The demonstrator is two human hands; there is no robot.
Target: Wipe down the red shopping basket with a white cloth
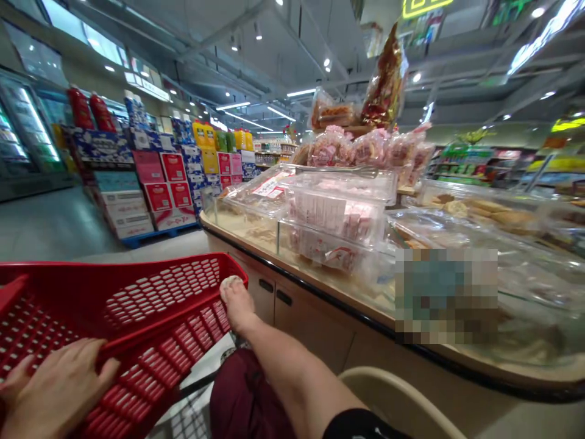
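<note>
A red plastic shopping cart with slotted sides fills the lower left. My left hand lies over its near rim, fingers curled across the edge and thumb on the near side. At the cart's far right corner, my right hand is closed over the rim, the arm stretched forward. Something whitish shows by those fingertips, too small to make out. Right of the cart stands a glass-edged display counter with clear plastic boxes of packaged food stacked on it.
Bagged pink-wrapped goods top the counter's stack. Stacked cartons stand on a blue pallet to the left, beyond the floor aisle. A beige round bin sits low against the counter. Glass-door fridges line the far left.
</note>
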